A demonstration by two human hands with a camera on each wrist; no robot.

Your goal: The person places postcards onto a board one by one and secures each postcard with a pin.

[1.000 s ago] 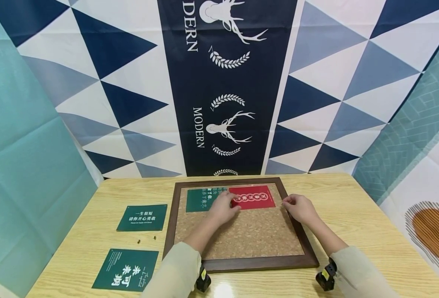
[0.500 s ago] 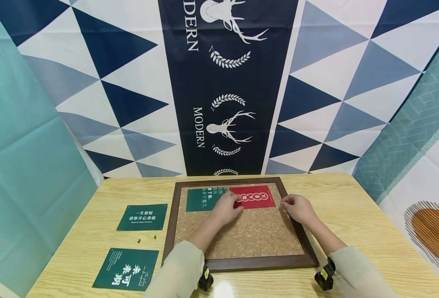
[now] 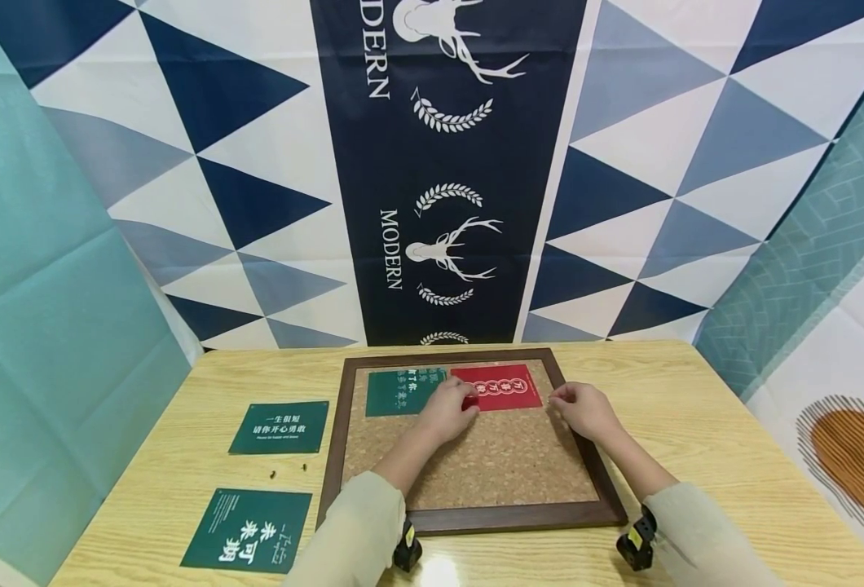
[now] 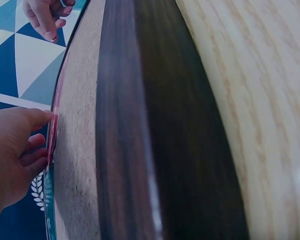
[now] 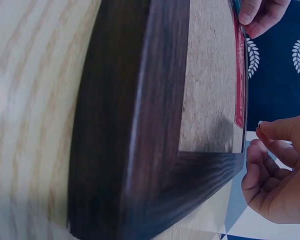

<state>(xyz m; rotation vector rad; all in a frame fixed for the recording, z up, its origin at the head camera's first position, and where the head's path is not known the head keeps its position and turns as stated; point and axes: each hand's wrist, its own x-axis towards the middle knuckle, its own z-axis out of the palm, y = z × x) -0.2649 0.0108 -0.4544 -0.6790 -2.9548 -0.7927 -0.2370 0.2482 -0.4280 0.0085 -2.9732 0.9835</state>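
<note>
My left hand [image 3: 448,408] rests on the left end of a red card [image 3: 509,387] with white lettering, fingertips pressing it to a cork board [image 3: 505,465] in a dark wood frame. This card lies beside a green card [image 3: 388,394], partly hidden by that hand. In the left wrist view, the fingertips of my left hand [image 4: 15,150] meet the card's edge. My right hand [image 3: 584,408] hovers near the red card's lower right corner. In the right wrist view, my right hand [image 5: 282,170] pinches a tiny thumbtack-like pin [image 5: 260,123] between thumb and forefinger.
Two more green cards lie on the table left of the board, one farther back [image 3: 279,428] and one nearer [image 3: 249,530]. Two tiny dark pins [image 3: 273,474] sit between them. The dark frame [image 3: 520,517] makes a raised border. A patterned cloth [image 3: 447,163] hangs behind.
My left hand has shifted slightly right on the red card. My right hand has drawn slightly left, its fingertips closer to the card's lower right corner.
</note>
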